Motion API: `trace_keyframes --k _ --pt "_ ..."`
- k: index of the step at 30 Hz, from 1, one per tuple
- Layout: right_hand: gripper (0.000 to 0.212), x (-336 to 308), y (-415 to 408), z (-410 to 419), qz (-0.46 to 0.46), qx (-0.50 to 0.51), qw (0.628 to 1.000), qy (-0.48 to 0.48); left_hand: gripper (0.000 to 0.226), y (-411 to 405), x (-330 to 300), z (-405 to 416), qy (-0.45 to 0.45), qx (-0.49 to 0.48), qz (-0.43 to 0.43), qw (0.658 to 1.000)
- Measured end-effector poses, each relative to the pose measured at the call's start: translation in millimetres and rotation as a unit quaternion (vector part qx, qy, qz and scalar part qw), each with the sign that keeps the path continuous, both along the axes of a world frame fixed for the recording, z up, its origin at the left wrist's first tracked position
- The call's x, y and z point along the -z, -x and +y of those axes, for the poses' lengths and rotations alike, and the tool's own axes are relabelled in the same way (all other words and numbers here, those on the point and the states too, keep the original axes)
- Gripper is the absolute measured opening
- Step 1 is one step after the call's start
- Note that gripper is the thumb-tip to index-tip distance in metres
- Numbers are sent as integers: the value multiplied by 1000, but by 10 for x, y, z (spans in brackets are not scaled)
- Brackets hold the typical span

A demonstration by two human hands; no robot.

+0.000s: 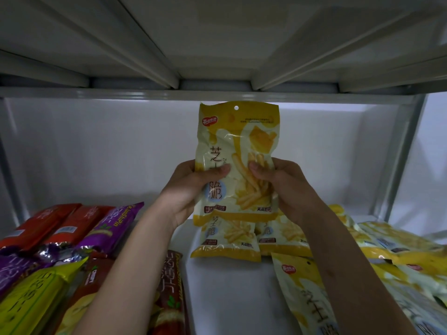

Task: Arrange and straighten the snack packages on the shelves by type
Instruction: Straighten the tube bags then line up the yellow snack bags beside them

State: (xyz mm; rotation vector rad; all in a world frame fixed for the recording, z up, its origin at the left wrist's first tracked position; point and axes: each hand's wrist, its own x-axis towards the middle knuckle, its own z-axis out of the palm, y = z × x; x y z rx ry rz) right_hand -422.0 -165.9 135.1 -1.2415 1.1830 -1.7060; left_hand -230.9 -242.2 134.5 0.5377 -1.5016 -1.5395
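Observation:
A yellow and cream cheese-stick snack bag (238,131) stands upright in the air above the white shelf (225,293). My left hand (191,187) grips its left edge, thumb across the front. My right hand (287,187) grips its right edge the same way. Directly below it two matching yellow bags (227,240) (280,240) lie flat side by side. Another matching bag (302,288) lies at the front right, partly under my right forearm.
Red packs (43,226), purple packs (113,226) and a yellow-green pack (33,301) crowd the shelf's left side. A dark red pack (171,286) lies beside my left forearm. More yellow bags (396,247) pile up at the right. The upper shelf's underside (217,93) hangs close overhead.

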Motion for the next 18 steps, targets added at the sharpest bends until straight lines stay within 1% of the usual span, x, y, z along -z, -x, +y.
trace_keyframes --k 4,7,10,13,18 --pt "29 -9 9 14 2 -18 1000 -4 40 4 7 18 6 -4 4 1000" --pt "41 -15 9 18 -5 -30 999 13 43 -19 -8 31 6 10 -4 1000" --pt "50 -24 4 21 -18 -9 1000 20 45 -36 -8 49 0 28 -12 1000" --pt "46 -30 -9 42 -22 -2 1000 19 44 -20 -18 59 2 42 5 999" --pt "39 -43 -41 68 -2 -14 1000 7 38 18 1 58 4 13 17 1000"
